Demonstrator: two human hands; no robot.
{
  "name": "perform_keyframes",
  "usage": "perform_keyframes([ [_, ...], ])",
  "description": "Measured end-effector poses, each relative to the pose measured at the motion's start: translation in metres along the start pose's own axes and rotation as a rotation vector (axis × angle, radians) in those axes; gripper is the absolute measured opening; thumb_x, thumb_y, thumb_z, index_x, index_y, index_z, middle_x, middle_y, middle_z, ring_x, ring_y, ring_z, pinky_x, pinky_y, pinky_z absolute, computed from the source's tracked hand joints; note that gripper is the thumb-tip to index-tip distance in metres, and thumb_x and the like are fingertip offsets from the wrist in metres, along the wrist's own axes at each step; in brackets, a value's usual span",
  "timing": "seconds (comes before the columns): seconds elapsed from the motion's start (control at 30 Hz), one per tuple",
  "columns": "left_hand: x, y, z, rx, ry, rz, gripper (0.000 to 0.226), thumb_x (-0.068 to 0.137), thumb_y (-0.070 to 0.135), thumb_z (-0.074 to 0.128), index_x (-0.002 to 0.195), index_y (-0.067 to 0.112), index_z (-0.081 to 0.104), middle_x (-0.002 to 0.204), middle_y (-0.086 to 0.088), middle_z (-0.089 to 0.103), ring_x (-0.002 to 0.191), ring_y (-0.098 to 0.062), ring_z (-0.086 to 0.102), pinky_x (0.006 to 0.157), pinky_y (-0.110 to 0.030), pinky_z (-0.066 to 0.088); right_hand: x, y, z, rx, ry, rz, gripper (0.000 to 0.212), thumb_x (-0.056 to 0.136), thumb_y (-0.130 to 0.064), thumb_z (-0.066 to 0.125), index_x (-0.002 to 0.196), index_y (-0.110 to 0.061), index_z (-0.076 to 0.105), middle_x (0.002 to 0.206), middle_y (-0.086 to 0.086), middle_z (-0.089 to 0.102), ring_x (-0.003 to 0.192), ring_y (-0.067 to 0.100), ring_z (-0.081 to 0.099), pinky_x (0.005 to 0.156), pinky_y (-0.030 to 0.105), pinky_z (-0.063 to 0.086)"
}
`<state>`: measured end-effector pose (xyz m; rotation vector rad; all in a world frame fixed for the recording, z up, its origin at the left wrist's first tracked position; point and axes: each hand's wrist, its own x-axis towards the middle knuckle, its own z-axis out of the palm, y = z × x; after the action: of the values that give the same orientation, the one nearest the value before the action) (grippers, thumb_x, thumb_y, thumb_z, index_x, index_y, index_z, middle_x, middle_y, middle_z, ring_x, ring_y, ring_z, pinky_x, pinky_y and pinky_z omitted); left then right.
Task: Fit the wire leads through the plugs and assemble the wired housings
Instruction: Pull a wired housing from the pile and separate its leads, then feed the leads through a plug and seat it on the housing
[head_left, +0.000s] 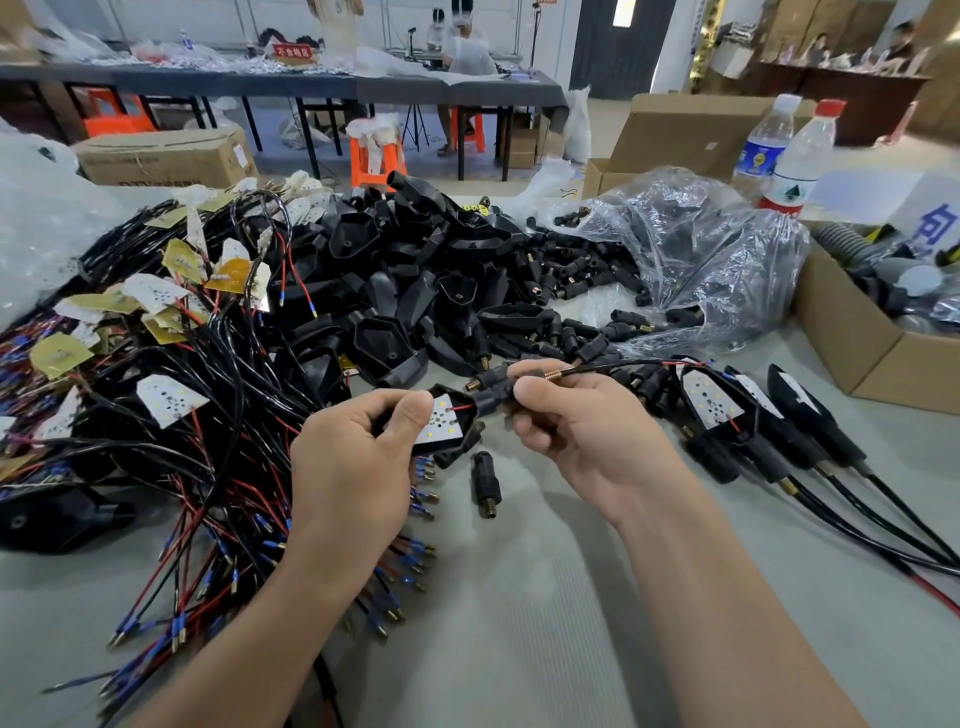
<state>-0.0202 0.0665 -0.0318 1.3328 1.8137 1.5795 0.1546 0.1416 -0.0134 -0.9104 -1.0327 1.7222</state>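
While my left hand (358, 467) grips the housing (470, 441), thumb on the board (440, 422) to keep it seated, my right hand (582, 436) pinches the plug (496, 400) at the housing's neck. I judge it is held close so the lead (613, 368) cannot slip. Finished units (727, 415) lie right, apart from the loose leads (208, 415), with a spare plug (485, 483) between.

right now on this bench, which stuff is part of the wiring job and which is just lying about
Job: housing in left hand, plug in right hand, wire lead, housing pile, loose plugs, wired boards, finished units.
Lying about: water bottles, cardboard box, orange stool.
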Motion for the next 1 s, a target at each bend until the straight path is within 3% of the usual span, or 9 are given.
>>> perform_keyframes([
  [0.2,-0.009,0.008,0.0,0.124,0.078,0.121,0.023,0.1,0.039,0.062,0.078,0.045,0.063,0.059,0.011,0.06,0.046,-0.003,0.049,0.046,-0.01,0.037,-0.004,-0.001,-0.003,0.001,-0.071,-0.025,0.018,0.087,0.012,0.064,0.092,-0.004,0.073,0.071,0.013,0.064,0.058,0.018,0.053,0.049,0.02,0.042],
  [0.33,-0.007,0.008,0.0,0.103,0.031,0.137,0.024,0.101,0.036,0.06,0.078,0.041,0.064,0.056,0.01,0.056,0.048,-0.003,0.048,0.046,-0.01,0.036,-0.007,0.0,0.001,-0.04,-0.122,-0.022,0.02,0.086,0.012,0.066,0.093,-0.003,0.076,0.075,0.013,0.063,0.061,0.017,0.056,0.054,0.02,0.046],
  [0.5,-0.006,0.001,-0.002,0.066,-0.011,0.123,0.024,0.104,0.039,0.053,0.084,0.037,0.064,0.05,0.014,0.048,0.047,-0.003,0.043,0.046,-0.012,0.036,-0.009,0.004,0.011,-0.089,-0.114,-0.053,0.019,0.086,0.011,0.069,0.095,-0.004,0.076,0.09,0.017,0.066,0.076,0.016,0.063,0.071,0.025,0.057],
  [0.77,-0.008,-0.005,-0.003,0.028,-0.034,0.144,0.02,0.104,0.043,0.051,0.087,0.042,0.062,0.052,0.014,0.049,0.047,-0.002,0.043,0.048,-0.011,0.036,-0.014,0.009,0.021,-0.14,-0.165,-0.086,0.019,0.088,0.007,0.07,0.096,-0.009,0.077,0.094,0.019,0.068,0.089,0.026,0.064,0.08,0.031,0.058],
  [0.87,-0.005,-0.005,-0.003,0.005,-0.06,0.14,0.017,0.105,0.044,0.053,0.093,0.043,0.066,0.063,0.009,0.059,0.054,-0.007,0.051,0.053,-0.016,0.046,-0.013,0.007,0.021,-0.124,-0.168,-0.111,0.021,0.088,0.007,0.069,0.094,-0.011,0.077,0.091,0.016,0.069,0.085,0.022,0.065,0.079,0.031,0.058],
  [0.93,-0.001,-0.001,-0.002,-0.154,-0.099,0.051,0.017,0.099,0.041,0.055,0.098,0.041,0.072,0.077,0.003,0.069,0.068,-0.018,0.065,0.061,-0.03,0.058,-0.011,0.005,0.02,-0.12,-0.146,-0.162,0.023,0.085,0.006,0.072,0.091,-0.015,0.079,0.09,0.015,0.071,0.083,0.02,0.065,0.081,0.033,0.059],
  [1.0,0.003,0.004,-0.001,-0.358,-0.16,-0.027,0.025,0.093,0.03,0.055,0.1,0.036,0.077,0.091,0.0,0.076,0.077,-0.019,0.071,0.063,-0.028,0.058,-0.01,0.001,0.017,-0.123,-0.097,-0.226,0.021,0.078,-0.001,0.074,0.088,-0.019,0.08,0.09,0.012,0.074,0.082,0.02,0.066,0.078,0.034,0.058],
])
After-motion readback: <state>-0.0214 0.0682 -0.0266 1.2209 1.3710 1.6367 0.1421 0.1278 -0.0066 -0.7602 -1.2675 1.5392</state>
